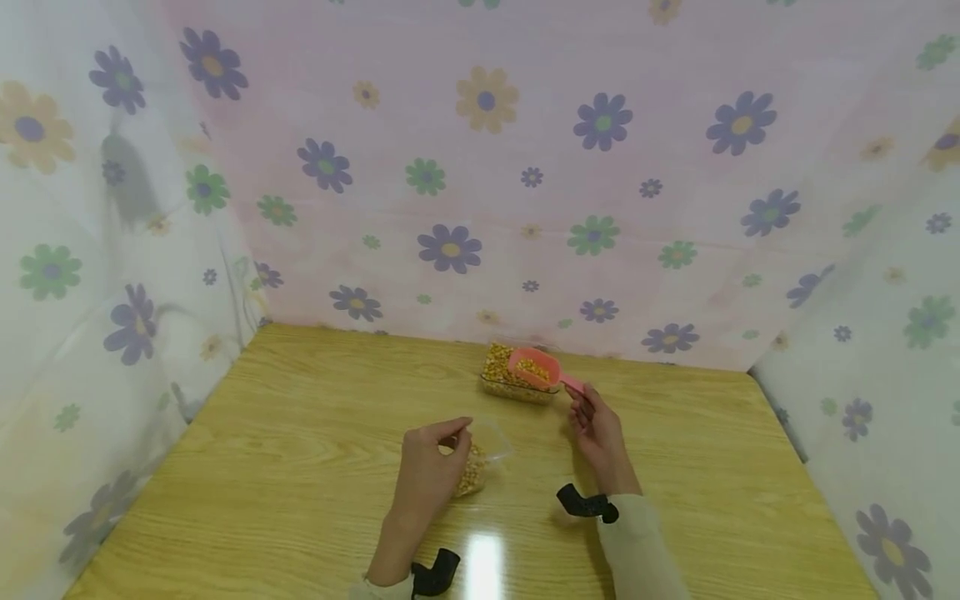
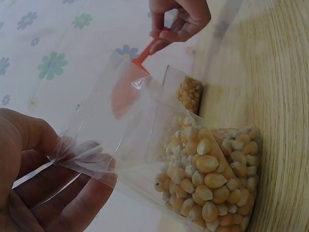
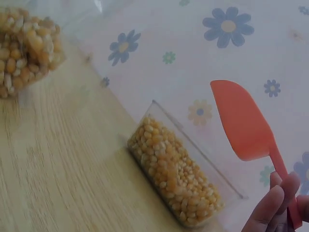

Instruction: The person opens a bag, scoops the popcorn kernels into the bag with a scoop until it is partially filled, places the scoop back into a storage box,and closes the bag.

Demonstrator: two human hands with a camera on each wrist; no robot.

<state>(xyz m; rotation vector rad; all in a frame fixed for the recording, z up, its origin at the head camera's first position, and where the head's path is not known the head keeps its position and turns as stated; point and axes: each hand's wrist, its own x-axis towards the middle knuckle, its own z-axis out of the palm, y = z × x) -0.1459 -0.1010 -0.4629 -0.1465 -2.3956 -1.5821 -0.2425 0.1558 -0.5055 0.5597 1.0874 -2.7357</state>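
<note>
My left hand (image 1: 433, 462) pinches the rim of a clear plastic bag (image 2: 130, 140) between thumb and fingers. Corn kernels (image 2: 207, 179) fill the bag's lower part, which stands on the table. Farther back, my right hand (image 1: 600, 429) grips the handle of a pinkish-red scoop (image 1: 542, 367). Kernels lie in the scoop's bowl, seen from above in the head view. The right wrist view shows the scoop raised above a clear rectangular container (image 3: 176, 179) holding more corn kernels.
The wood-grain table (image 1: 300, 433) reaches back to a flower-printed cloth (image 1: 487, 183), which hangs behind it and along both sides. The clear container stands near the table's back edge. Black wrist mounts (image 1: 435, 573) sit at both cuffs.
</note>
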